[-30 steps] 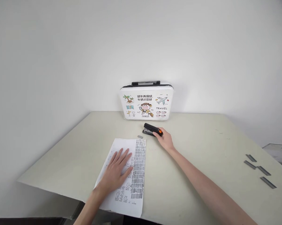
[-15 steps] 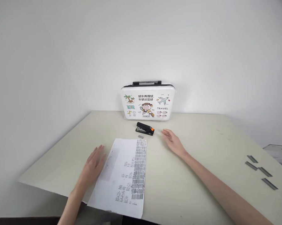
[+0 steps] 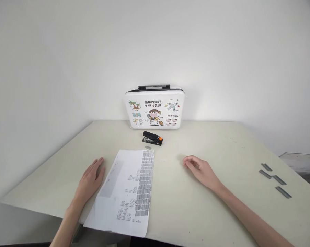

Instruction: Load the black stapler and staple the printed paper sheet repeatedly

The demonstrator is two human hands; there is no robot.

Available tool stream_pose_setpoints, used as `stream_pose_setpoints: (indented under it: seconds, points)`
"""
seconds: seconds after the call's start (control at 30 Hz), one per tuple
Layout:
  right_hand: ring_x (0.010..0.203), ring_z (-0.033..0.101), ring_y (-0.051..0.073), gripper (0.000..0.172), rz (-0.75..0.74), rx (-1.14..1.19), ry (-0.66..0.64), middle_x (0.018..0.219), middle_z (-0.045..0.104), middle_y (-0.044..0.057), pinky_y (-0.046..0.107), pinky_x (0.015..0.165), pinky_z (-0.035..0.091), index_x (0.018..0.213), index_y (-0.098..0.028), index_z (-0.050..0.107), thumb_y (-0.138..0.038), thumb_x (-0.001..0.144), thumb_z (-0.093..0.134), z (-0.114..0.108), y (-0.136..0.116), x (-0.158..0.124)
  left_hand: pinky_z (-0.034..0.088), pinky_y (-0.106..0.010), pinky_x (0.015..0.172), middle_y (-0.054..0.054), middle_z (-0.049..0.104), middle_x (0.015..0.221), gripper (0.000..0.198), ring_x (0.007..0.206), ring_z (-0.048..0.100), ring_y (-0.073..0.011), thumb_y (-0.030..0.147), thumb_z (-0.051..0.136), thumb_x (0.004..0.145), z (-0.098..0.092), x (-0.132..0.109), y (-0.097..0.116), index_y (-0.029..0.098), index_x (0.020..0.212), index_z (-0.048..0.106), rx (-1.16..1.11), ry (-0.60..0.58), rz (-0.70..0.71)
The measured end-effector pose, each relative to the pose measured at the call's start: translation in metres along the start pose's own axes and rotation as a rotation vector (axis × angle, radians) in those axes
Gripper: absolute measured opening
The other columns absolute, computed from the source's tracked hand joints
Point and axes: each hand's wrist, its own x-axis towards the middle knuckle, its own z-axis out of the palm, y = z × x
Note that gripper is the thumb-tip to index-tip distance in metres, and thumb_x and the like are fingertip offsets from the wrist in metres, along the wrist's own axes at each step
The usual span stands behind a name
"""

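Observation:
My left hand point(image 3: 91, 179) lies flat on the table just left of a printed sheet of paper point(image 3: 124, 192), fingers stretched out and holding nothing. The sheet has dense dark bars of print down its right side. Right of the paper, my right hand point(image 3: 199, 168) rests on the table with its fingers curled in, thumb close to the fingertips. No object shows in it. Beyond the paper's far edge sits a black stapler point(image 3: 152, 138) with an orange patch. A small grey strip of staples point(image 3: 148, 147) lies between stapler and paper.
A white case point(image 3: 155, 109) with cartoon prints and a black handle stands upright against the wall at the back. Several grey staple strips point(image 3: 278, 180) lie on the table point(image 3: 196, 212) at the far right. The paper's near edge reaches the table's front edge.
My right hand has drawn back from near the stapler, its fingers now more curled. My left hand has shifted slightly away from the paper. The whole view has moved a little.

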Motion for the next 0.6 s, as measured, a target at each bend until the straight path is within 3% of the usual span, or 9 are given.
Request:
stream_pose_setpoints:
  seconds: [0.27,0.6]
  points:
    - [0.089,0.072,0.022,0.028,-0.024,0.049,0.016,0.095,0.077,0.005,0.033,0.077,0.053,0.099,-0.027,0.067,-0.049,0.099,0.051,-0.0001,0.0050,0.0035,0.036,-0.052,0.125,-0.008,0.060,0.153,0.064,0.149,0.047,-0.0317,0.059,0.037,0.098,0.0006,0.0002,0.0000,0.022,0.146,0.057,-0.037,0.038,-0.022]
    - [0.086,0.071,0.022,0.024,-0.045,0.089,0.020,0.092,0.076,0.005,0.033,0.074,0.052,0.095,-0.027,0.068,-0.044,0.096,0.051,-0.0036,0.0006,0.0039,0.042,-0.056,0.121,-0.004,0.064,0.149,0.055,0.140,0.056,-0.0349,0.057,0.044,0.095,-0.0028,0.0033,0.0041,0.030,0.137,0.066,-0.042,0.086,-0.003]
